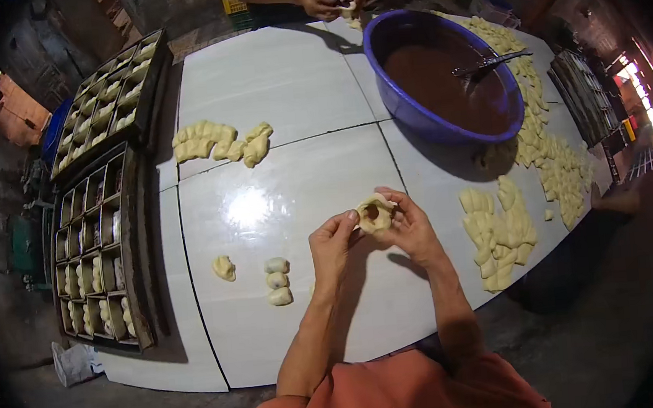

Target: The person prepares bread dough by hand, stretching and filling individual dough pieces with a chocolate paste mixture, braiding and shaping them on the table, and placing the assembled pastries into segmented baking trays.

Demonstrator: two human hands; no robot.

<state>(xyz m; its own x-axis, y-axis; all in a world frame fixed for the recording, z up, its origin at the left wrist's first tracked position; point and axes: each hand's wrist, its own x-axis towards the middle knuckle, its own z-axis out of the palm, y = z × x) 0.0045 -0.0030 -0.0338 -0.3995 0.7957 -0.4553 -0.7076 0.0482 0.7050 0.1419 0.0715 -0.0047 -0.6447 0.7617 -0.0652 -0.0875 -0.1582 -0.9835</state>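
My left hand (331, 240) and my right hand (409, 230) hold a pale dough piece (380, 221) between them, opened into a cup with brown inside it. Below and left of them, three small shaped dough rolls (278, 280) lie in a short column on the white tiled table (225, 81). A loose dough lump (223, 269) sits farther left. Several cut dough pieces (497, 233) form a heap at my right.
A purple basin (387, 99) of brown filling holds a dark utensil (488, 63). Compartmented trays with dough (140, 249) line the left side. More dough (558, 178) covers the right edge; a row (206, 140) lies mid-left. A co-worker's hands (320, 3) hold dough at the far edge.
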